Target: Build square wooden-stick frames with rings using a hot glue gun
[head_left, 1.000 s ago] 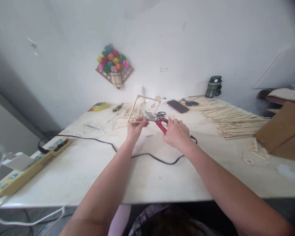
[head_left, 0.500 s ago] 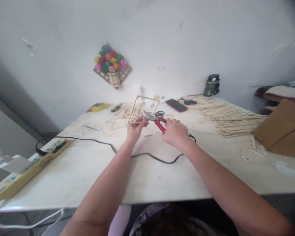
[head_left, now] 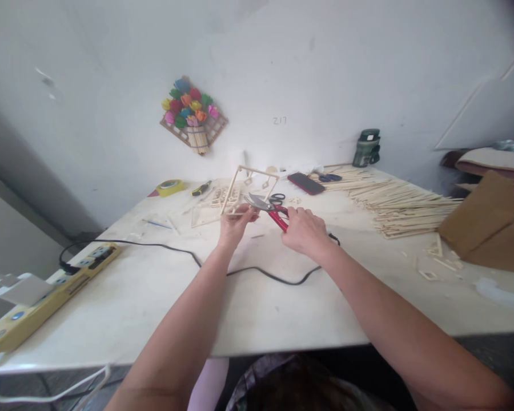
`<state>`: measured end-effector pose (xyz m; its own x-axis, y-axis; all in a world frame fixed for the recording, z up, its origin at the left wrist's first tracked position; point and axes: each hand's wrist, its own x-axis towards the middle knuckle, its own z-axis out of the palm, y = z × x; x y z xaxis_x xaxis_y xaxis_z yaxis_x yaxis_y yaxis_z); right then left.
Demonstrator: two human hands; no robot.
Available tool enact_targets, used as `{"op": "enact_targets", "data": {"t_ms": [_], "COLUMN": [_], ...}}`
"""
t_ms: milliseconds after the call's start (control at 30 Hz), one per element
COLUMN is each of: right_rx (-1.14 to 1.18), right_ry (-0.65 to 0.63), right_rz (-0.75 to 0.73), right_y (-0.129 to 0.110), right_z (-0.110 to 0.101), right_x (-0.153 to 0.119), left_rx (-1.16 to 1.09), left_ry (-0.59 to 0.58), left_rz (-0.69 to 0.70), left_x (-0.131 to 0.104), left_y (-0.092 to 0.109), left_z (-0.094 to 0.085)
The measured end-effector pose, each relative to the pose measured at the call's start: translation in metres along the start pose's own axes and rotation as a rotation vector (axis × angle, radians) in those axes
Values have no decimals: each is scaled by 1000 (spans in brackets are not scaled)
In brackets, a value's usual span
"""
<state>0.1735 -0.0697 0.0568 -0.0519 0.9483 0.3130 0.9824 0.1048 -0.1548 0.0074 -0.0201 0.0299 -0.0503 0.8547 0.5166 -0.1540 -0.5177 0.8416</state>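
Note:
My left hand is closed on the lower edge of a thin wooden stick frame, which tilts above the table. My right hand wraps round the red handles of the pruning shears. The metal blades of the shears lie close to my left fingertips and the frame's lower edge; whether they touch the wood cannot be made out. Small square wooden pieces hang inside the frame. Black-handled scissors lie just behind the shears.
A black cable crosses the table from a yellow power strip. Wooden sticks, a cardboard box and a green bottle stand or lie right. Farther back are a phone, yellow tape and a cutter.
The view has shifted very slightly. Both hands, the frame and the shears keep nearly the same positions relative to each other.

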Motion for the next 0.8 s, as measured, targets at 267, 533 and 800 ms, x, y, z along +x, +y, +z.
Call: {"op": "enact_targets", "data": {"t_ms": [267,533,800], "right_rx": [-9,-9,4], "right_ry": [2,-31,-42], "right_rz": [-35,-61,-86], "right_y": [3,6,10], "right_z": [-1,-5,-6], "right_x": [1,1,4], "left_rx": [-10,-21,-20], "left_ry": [-19,-56,-59], "left_rz": [-4,-16,-38], "left_x": [1,0,0], "left_y": [1,8,10], "left_z": [0,2,1]}}
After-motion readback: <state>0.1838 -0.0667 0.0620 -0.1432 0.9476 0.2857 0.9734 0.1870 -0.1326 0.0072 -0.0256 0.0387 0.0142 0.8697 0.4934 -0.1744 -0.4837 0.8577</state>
